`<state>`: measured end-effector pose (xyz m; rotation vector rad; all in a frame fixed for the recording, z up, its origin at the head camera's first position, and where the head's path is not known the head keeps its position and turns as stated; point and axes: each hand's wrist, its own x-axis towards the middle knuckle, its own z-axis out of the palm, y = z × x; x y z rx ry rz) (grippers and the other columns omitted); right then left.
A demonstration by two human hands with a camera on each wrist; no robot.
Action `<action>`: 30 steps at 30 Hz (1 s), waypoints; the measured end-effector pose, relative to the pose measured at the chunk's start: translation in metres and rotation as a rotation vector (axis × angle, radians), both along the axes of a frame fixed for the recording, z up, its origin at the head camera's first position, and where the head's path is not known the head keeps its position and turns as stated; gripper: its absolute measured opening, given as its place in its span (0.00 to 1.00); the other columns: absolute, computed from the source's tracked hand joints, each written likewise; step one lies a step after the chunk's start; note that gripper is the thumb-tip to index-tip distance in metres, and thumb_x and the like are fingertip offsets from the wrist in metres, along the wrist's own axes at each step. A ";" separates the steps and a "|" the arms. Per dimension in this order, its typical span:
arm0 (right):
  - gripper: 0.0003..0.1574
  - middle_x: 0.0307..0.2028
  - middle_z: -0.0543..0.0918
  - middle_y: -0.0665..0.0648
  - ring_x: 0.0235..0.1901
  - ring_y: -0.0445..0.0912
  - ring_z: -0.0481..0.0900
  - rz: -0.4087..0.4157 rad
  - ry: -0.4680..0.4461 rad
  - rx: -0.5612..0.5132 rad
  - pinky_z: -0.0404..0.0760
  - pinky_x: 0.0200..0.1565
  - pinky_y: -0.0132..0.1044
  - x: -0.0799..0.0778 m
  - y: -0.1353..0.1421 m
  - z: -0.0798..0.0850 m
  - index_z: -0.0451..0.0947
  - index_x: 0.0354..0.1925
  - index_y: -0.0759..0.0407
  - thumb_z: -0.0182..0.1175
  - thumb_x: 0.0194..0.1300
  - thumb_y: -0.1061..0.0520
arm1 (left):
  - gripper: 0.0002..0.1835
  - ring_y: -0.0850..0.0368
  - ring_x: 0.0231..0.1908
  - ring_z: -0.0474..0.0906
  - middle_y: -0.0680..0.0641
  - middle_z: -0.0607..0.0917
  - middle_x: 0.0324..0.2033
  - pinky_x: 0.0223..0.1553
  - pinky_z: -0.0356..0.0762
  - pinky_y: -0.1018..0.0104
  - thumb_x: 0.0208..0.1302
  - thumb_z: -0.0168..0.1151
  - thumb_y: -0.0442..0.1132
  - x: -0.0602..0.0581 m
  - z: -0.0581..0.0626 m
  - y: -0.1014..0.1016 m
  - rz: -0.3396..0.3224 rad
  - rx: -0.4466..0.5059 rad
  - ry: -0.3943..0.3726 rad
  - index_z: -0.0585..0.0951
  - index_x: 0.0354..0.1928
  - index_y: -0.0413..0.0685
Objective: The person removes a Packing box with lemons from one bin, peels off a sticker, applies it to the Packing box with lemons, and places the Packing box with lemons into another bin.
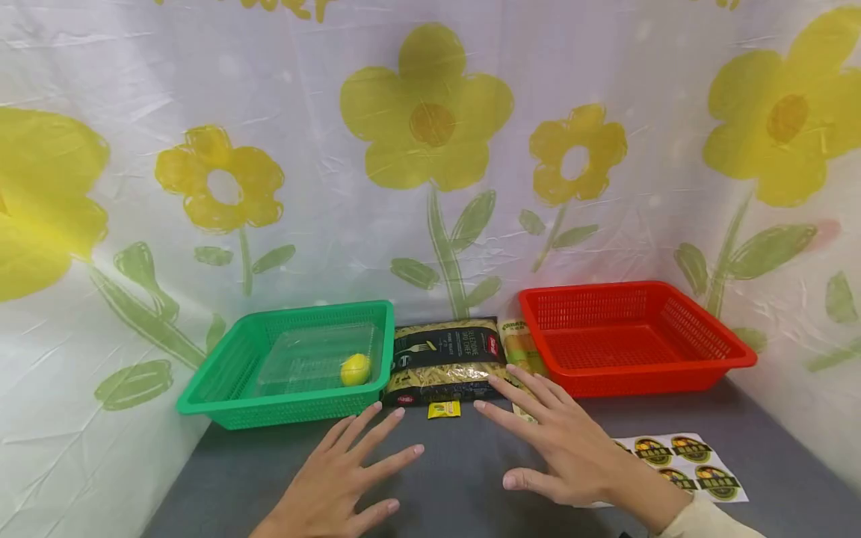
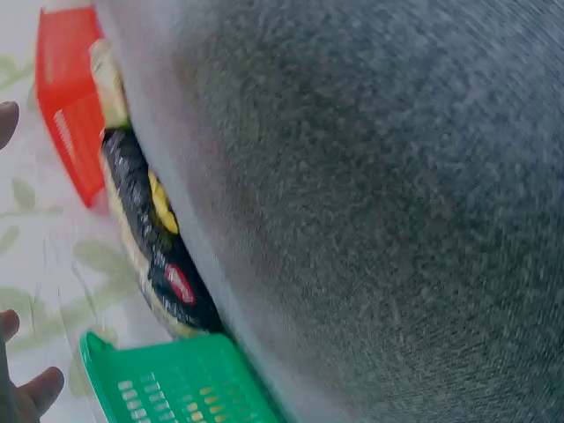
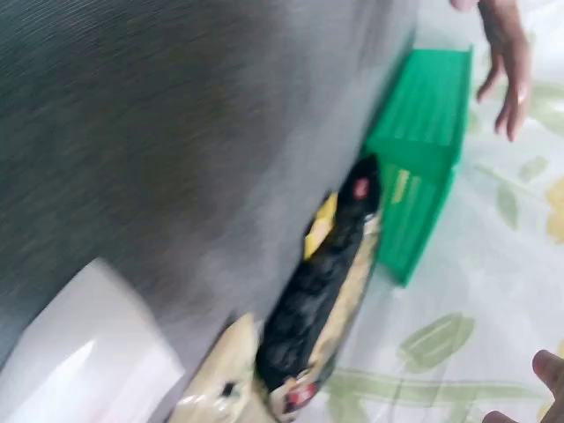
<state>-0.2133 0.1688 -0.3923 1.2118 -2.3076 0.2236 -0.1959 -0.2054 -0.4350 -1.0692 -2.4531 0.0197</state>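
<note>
Both hands hover over the grey table with fingers spread, and neither holds anything. My left hand (image 1: 346, 474) is in front of the green basket (image 1: 289, 411), where a yellow lemon-like fruit (image 1: 355, 369) and a clear plastic box (image 1: 303, 347) lie. Nearer the red basket (image 1: 639, 381) is my right hand (image 1: 561, 441), partly covering a sheet of round stickers (image 1: 720, 482). Between the baskets lies a black and gold pasta bag (image 1: 444, 351), with a small yellow packet (image 1: 444, 409) at its front edge. A second, yellowish bag (image 1: 519, 345) is partly hidden by the right hand and red basket.
A white cloth (image 1: 323, 246) printed with yellow flowers hangs behind and along both sides of the table (image 1: 444, 478). Both baskets stand near the back cloth, with the pasta bag filling the gap between them.
</note>
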 end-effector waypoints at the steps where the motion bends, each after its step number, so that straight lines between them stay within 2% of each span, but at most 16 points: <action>1: 0.52 0.81 0.49 0.51 0.78 0.58 0.50 0.006 -0.006 -0.010 0.57 0.69 0.62 -0.001 -0.004 0.002 0.52 0.80 0.37 0.58 0.65 0.27 | 0.42 0.44 0.78 0.50 0.53 0.51 0.80 0.64 0.65 0.37 0.65 0.61 0.66 -0.001 0.001 -0.002 0.004 0.027 0.005 0.55 0.78 0.80; 8: 0.50 0.80 0.50 0.50 0.78 0.58 0.50 -0.004 -0.023 -0.041 0.60 0.69 0.66 -0.009 -0.023 0.017 0.53 0.80 0.38 0.53 0.67 0.26 | 0.39 0.43 0.74 0.59 0.50 0.58 0.78 0.60 0.68 0.35 0.67 0.61 0.60 -0.006 0.010 -0.014 0.064 0.234 0.033 0.61 0.78 0.69; 13: 0.52 0.80 0.50 0.50 0.79 0.58 0.47 0.006 -0.069 -0.083 0.59 0.69 0.67 -0.015 -0.032 0.020 0.53 0.80 0.38 0.58 0.66 0.28 | 0.40 0.42 0.72 0.60 0.48 0.60 0.77 0.61 0.67 0.33 0.65 0.66 0.54 -0.005 0.012 -0.016 0.132 0.373 -0.005 0.63 0.78 0.66; 17: 0.53 0.80 0.51 0.50 0.79 0.57 0.46 0.035 -0.115 -0.148 0.60 0.68 0.70 -0.023 -0.042 0.017 0.53 0.80 0.39 0.62 0.65 0.32 | 0.43 0.40 0.72 0.59 0.48 0.59 0.77 0.60 0.66 0.32 0.65 0.68 0.48 -0.009 0.005 -0.015 0.180 0.547 -0.063 0.60 0.79 0.64; 20: 0.52 0.80 0.52 0.51 0.79 0.57 0.47 0.046 -0.155 -0.196 0.60 0.68 0.70 -0.032 -0.054 0.015 0.52 0.80 0.40 0.60 0.67 0.31 | 0.44 0.39 0.71 0.59 0.46 0.61 0.77 0.60 0.64 0.31 0.64 0.69 0.41 -0.016 -0.003 -0.015 0.197 0.704 -0.077 0.59 0.79 0.59; 22: 0.50 0.80 0.52 0.51 0.79 0.56 0.48 0.052 -0.181 -0.226 0.59 0.69 0.68 -0.039 -0.064 0.014 0.52 0.80 0.40 0.58 0.68 0.30 | 0.44 0.39 0.70 0.61 0.43 0.64 0.75 0.59 0.64 0.35 0.63 0.69 0.35 -0.021 -0.008 -0.016 0.201 0.810 -0.061 0.60 0.79 0.55; 25: 0.49 0.80 0.52 0.50 0.79 0.54 0.48 0.056 -0.222 -0.261 0.58 0.70 0.67 -0.047 -0.075 0.012 0.53 0.80 0.41 0.57 0.69 0.31 | 0.45 0.40 0.64 0.66 0.37 0.69 0.68 0.57 0.65 0.44 0.60 0.70 0.30 -0.029 -0.016 -0.017 0.206 0.906 0.000 0.61 0.78 0.51; 28: 0.49 0.80 0.51 0.47 0.79 0.51 0.46 0.052 -0.276 -0.291 0.58 0.71 0.66 -0.053 -0.084 0.013 0.53 0.80 0.40 0.59 0.69 0.32 | 0.43 0.41 0.56 0.70 0.34 0.73 0.58 0.51 0.67 0.51 0.60 0.70 0.28 -0.036 -0.021 -0.017 0.229 0.991 0.043 0.63 0.77 0.48; 30: 0.49 0.80 0.51 0.45 0.79 0.48 0.46 0.053 -0.314 -0.310 0.58 0.72 0.64 -0.056 -0.090 0.014 0.53 0.80 0.39 0.60 0.69 0.34 | 0.40 0.45 0.51 0.71 0.34 0.73 0.52 0.49 0.69 0.55 0.61 0.70 0.29 -0.042 -0.023 -0.016 0.275 1.080 0.049 0.64 0.75 0.46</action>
